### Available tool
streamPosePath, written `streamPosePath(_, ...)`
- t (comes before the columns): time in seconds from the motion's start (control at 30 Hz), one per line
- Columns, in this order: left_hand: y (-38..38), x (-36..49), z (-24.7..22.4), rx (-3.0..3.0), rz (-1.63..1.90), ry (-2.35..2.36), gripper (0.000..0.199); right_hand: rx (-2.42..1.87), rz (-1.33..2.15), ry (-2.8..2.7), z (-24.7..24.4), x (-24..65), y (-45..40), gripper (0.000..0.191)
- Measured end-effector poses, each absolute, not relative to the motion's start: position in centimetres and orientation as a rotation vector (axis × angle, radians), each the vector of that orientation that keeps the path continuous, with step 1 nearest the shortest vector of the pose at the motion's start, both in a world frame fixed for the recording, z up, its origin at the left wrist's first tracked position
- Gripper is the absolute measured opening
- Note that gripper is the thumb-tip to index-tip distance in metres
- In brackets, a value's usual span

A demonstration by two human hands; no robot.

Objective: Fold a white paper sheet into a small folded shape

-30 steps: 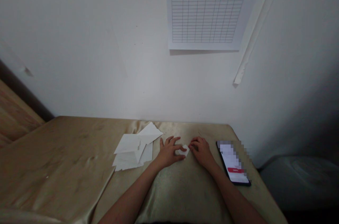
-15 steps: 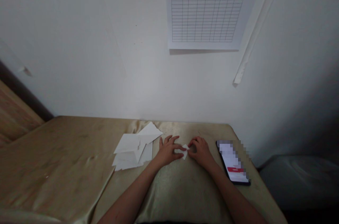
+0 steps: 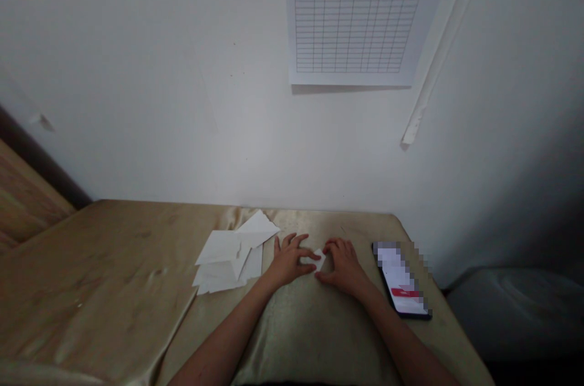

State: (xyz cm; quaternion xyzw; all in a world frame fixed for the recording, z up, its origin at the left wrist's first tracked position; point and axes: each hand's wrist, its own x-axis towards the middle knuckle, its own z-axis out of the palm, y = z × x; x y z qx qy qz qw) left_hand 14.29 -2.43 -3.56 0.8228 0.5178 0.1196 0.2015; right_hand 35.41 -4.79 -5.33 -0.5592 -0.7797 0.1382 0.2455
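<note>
A small folded piece of white paper point(image 3: 321, 260) lies on the gold satin cloth point(image 3: 301, 331) between my two hands. My left hand point(image 3: 290, 260) holds its left side with thumb and index finger, the other fingers spread above the cloth. On the opposite side, my right hand point(image 3: 343, 264) is curved round the paper, its thumb at the near corner and its index finger close to the far corner. Fingertips cover part of the paper, so its exact folds cannot be made out.
Several white sheets of paper point(image 3: 219, 273) lie in a loose pile left of my hands. A phone point(image 3: 396, 276) with a lit screen rests at the right. Behind the cloth-covered surface rises a white wall point(image 3: 182, 100) with a printed table sheet point(image 3: 351, 27) on it.
My right thumb has moved down and toward me to the paper's near corner, widening the gap between thumb and index finger. My left hand stays in place.
</note>
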Motion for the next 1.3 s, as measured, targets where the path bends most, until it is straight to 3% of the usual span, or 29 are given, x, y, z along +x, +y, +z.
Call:
streamPosePath(0.17,-2.5,14.35,-3.36,2.298,0.323,1.446,0.033,-1.497,0.397,-2.136,-5.52,35.72,-4.88,0.05)
streamPosePath(0.67,-2.45,14.32,-3.52,2.305,0.326,1.441,0.031,-1.438,0.385,-2.142,-4.72,36.09,-4.85,0.027)
streamPosePath(1.13,-2.35,14.36,-3.75,2.306,0.341,1.451,0.034,-1.469,0.331,-2.136,-4.9,35.82,-4.59,0.027)
streamPosePath(1.3,-2.33,14.36,-3.77,2.304,0.333,1.452,0.034,-1.472,0.314,-2.154,-5.15,35.9,-4.09,0.02)
